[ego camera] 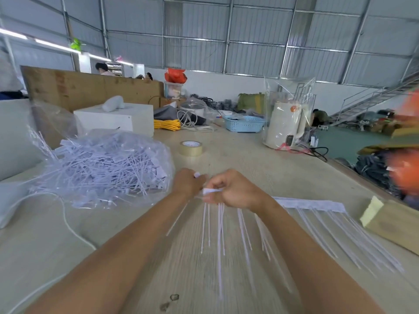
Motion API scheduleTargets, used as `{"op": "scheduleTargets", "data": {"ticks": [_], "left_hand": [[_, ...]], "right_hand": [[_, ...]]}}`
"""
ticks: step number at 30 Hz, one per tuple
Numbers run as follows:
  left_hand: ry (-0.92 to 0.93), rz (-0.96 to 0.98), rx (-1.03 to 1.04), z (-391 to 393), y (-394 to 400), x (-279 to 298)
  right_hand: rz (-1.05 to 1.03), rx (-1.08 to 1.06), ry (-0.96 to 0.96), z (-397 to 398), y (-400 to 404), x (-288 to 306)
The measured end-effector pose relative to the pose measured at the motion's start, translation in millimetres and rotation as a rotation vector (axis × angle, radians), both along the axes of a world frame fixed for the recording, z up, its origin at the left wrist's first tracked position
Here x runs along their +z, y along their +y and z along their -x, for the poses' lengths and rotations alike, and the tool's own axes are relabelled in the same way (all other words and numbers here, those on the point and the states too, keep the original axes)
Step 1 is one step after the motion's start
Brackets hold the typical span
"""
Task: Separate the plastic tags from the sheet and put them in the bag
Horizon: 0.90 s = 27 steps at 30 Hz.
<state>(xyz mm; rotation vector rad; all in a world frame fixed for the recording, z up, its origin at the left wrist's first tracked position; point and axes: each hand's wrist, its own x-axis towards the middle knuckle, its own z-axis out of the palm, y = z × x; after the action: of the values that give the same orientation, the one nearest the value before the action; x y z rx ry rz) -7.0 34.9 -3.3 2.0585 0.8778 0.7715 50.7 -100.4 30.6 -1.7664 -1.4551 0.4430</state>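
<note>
Nearest, the thin white plastic tails point(221, 225) hang down from the fingers. The right hand point(235, 189) pinches the white strip of joined plastic tags point(212, 191); the left hand point(188, 181) pinches one tag's small white head point(196, 174), probably to tear it off. The strip's rest point(317, 206) lies right on the pale wooden table point(238, 152). The clear plastic bag full of loose tags point(106, 164) waits near left, for short reach.

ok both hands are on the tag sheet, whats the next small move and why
Probably pull the hands apart to snap one tag free. The left hand and right hand both pinch the head strip of the tag sheet, its tails hanging toward the table. The bag of loose tags lies just left.
</note>
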Motion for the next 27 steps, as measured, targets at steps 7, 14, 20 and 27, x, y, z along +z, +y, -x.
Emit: {"op": "scheduleTargets", "data": {"ticks": [7, 14, 20, 27], "left_hand": [[-0.433, 0.632, -0.394, 8.1, -14.0, 7.2], [-0.207, 0.808, -0.42, 6.9, -13.7, 8.8], [-0.218, 0.625, -0.5, 7.9, -12.4, -0.1], [-0.392, 0.556, -0.437, 7.3, -11.4, 3.1]], "right_hand": [[-0.162, -0.034, 0.089, 1.4, -1.4, -1.2], [-0.207, -0.304, -0.124, -14.0, 7.0, -20.5], [-0.253, -0.343, -0.3, -17.2, 9.5, -26.2], [-0.11, -0.438, -0.22, -28.5, 1.9, -25.9]]}}
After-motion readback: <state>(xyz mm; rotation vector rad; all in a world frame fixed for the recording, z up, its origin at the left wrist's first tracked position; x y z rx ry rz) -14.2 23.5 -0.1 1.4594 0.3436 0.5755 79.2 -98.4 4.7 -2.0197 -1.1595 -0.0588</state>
